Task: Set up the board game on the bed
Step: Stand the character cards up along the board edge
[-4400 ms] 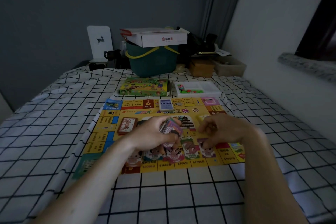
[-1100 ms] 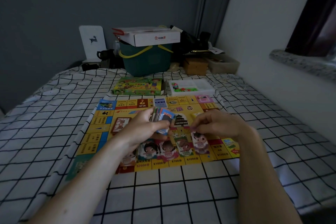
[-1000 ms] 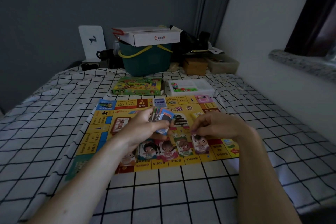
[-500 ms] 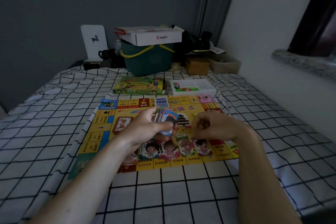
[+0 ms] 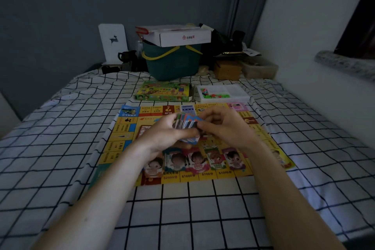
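1. Dim light falls on a bed [image 5: 60, 148] covered with a white sheet crossed by black grid lines, set against a grey wall.
2. On the sheet lies the yellow game board [image 5: 125, 138], flat, in the middle of the bed.
3. Along the board's near edge sits a row of character cards [image 5: 196, 160], side by side and face up.
4. The left hand [image 5: 164, 134] grips a thick stack of cards [image 5: 186, 125] above the board's middle, fingers curled round it.
5. The right hand [image 5: 225, 126] has its fingers curled at the stack's right edge, pinching the cards.
6. Beyond the board lie the green game box [image 5: 162, 93] and, beside it to the right, a white tray [image 5: 233, 93] holding small coloured pieces.
7. Farther back stands a dark green basket [image 5: 172, 63] with a white carton [image 5: 182, 36] on top.
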